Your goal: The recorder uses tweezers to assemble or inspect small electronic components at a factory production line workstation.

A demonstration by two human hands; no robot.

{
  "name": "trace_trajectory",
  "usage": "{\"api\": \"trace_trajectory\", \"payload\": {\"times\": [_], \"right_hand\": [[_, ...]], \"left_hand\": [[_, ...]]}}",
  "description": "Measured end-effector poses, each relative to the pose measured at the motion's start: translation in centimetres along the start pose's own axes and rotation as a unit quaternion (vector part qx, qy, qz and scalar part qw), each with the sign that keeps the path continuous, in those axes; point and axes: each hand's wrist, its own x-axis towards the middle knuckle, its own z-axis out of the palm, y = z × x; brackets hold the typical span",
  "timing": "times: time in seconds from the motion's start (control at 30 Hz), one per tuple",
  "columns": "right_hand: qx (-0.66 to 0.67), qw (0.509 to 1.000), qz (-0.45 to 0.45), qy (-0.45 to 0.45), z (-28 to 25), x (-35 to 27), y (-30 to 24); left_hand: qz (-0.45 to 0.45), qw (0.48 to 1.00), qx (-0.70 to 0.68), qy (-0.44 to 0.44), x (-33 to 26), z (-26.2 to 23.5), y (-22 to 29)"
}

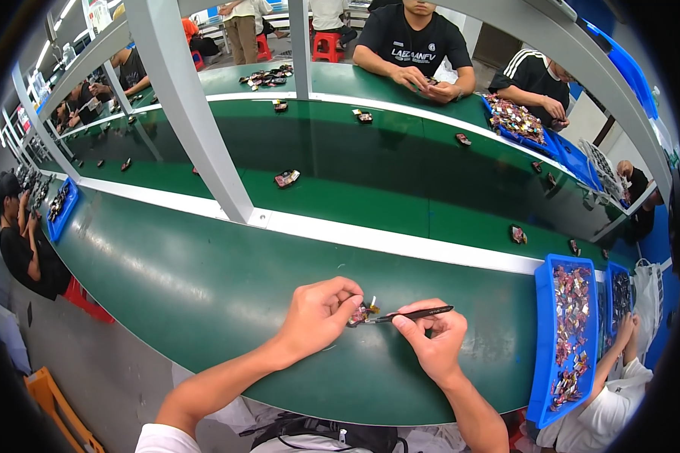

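Observation:
My left hand [317, 313] is closed, thumb and fingertips pinching a small electronic part [360, 314] just above the green bench. The part looks like a reddish circuit board in a dark housing, with a yellow tab at its far side. In my right hand [435, 340] is a slim black tool with a metal tip, which looks like tweezers [423, 313]. It lies nearly level, and its tip reaches the near right side of the part. My left fingers hide some of the part.
A blue tray [544, 340] of similar small parts stands to my right, with another blue tray [619, 291] beyond it. Past the white rail [340, 230], a green conveyor belt [355, 200] carries scattered parts. A grey post [196, 113] rises from the rail. Other people sit around the line.

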Motion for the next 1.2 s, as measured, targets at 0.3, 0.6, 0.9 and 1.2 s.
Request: {"api": "trace_trajectory", "payload": {"times": [0.3,0.6,0.9,1.2], "right_hand": [[-0.069,0.997,-0.016,-0.008,-0.3,-0.1,0.3],[-0.112,0.991,-0.069,0.004,0.1,-0.2,-0.2],[-0.166,0.981,-0.098,-0.013,0.3,0.0,-0.2],[0.037,0.995,0.095,-0.025,-0.4,0.3,-0.1]], "left_hand": [[0.175,0.977,0.110,0.057,-0.5,0.9,0.8],[0.192,0.970,0.131,0.069,-0.6,1.1,0.7],[0.190,0.969,0.141,0.069,-0.6,1.2,0.7],[0.253,0.953,0.156,0.052,-0.8,1.3,0.5]]}}
